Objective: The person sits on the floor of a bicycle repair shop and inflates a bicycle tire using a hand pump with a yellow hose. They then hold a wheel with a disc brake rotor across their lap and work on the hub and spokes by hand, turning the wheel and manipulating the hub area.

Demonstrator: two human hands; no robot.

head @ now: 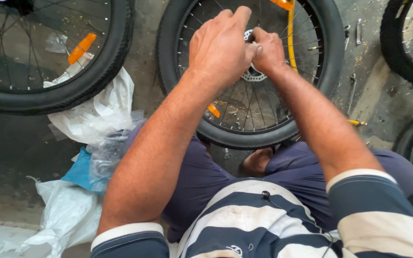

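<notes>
Both hands work at the middle of the bike wheel (252,76). The left hand (221,45) has its fingers curled over the hub, and the right hand (267,50) pinches something small beside the metal disc (253,75), just under the fingers. It looks like tightening; next comes a careful twist.

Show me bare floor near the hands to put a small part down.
Bare concrete runs between the middle wheel and the left wheel, above the plastic bags. Right of the middle wheel, tools crowd the floor. Both hands, left hand and right hand, cover the hub.
</notes>
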